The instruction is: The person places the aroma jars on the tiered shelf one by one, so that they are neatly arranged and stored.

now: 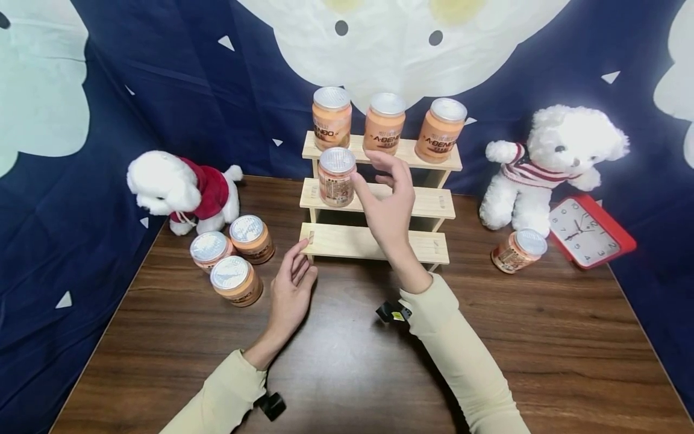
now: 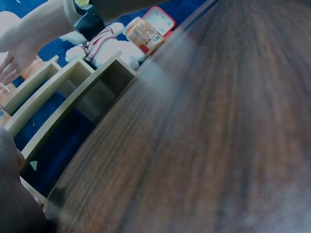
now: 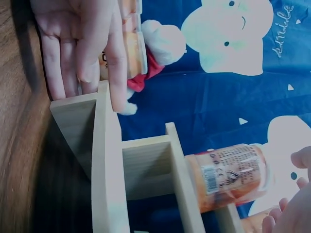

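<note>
A peanut-butter-coloured jar (image 1: 337, 181) with a silver lid stands upright at the left end of the middle step of a wooden three-step rack (image 1: 374, 242). My right hand (image 1: 391, 202) is beside it, thumb near the jar's right side and fingers spread loosely. From the right wrist, a gap shows between that hand (image 3: 294, 208) and the jar (image 3: 228, 175). My left hand (image 1: 293, 289) touches the left end of the lowest step with extended fingers. In the right wrist view, its fingers (image 3: 116, 73) lie against that end.
Three similar jars (image 1: 384, 123) line the top step. Three more jars (image 1: 237, 280) cluster at the left by a plush dog (image 1: 208, 193) in red. At the right are a white teddy bear (image 1: 547, 163), a single jar (image 1: 517, 250) and a red clock (image 1: 591, 232).
</note>
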The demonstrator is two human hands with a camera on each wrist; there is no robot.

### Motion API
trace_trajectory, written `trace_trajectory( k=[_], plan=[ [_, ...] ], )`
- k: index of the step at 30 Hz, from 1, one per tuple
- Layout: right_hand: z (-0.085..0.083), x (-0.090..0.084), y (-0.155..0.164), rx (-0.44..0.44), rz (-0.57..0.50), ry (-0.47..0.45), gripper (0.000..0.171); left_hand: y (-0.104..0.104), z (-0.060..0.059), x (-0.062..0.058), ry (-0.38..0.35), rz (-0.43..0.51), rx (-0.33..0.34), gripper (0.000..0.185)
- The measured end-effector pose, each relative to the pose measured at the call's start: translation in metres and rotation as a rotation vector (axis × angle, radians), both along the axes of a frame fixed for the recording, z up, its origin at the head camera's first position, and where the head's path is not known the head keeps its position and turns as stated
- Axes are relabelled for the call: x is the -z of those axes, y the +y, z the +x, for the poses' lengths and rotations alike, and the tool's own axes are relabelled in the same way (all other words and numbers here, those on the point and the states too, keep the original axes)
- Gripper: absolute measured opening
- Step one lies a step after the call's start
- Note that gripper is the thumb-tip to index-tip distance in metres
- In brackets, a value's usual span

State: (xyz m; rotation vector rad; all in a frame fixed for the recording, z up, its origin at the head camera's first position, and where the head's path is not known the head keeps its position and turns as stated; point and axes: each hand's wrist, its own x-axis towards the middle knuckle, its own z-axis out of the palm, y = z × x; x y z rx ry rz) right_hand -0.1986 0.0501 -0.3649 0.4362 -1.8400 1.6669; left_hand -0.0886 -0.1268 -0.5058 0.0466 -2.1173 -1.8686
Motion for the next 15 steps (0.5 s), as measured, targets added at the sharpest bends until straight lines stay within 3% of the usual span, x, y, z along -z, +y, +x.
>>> trace_trajectory(
  k=[6, 10, 15],
  plan=[
    [0.011, -0.005, 0.014, -0.002, -0.045, 0.041, 0.032, -0.006, -0.006, 0.018, -0.049, 0.013, 0.005, 0.058],
    [0.016, -0.008, 0.024, 0.003, -0.086, 0.072, 0.031, -0.005, -0.006, 0.017, -0.048, 0.013, 0.001, 0.058],
    [0.025, -0.011, 0.036, 0.012, -0.112, 0.107, 0.028, -0.003, -0.003, 0.008, -0.012, -0.001, 0.003, 0.056]
  ],
)
